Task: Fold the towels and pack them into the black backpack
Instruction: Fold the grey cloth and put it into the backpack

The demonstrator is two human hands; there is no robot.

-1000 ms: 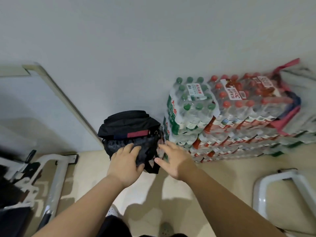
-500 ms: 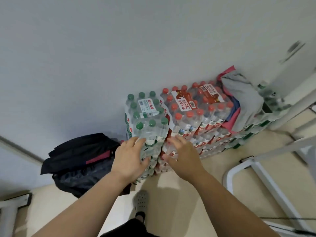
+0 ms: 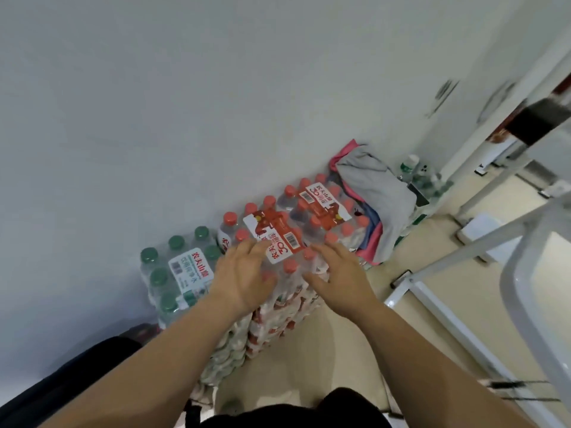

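At the lower left edge, the black backpack [image 3: 92, 362] is lying on the floor, apart from our hands. We are holding our left hand [image 3: 244, 279] and right hand [image 3: 336, 279] out at mid-frame, fingers spread and gripping nothing, over the red-capped bottle packs [image 3: 278, 239]. Beyond them, right of centre, the towels [image 3: 374, 193] are lying in a grey, pink and blue heap on the stack. We are judging this the fetching step; next we are needing to grasp the heap and lift it clear for folding.
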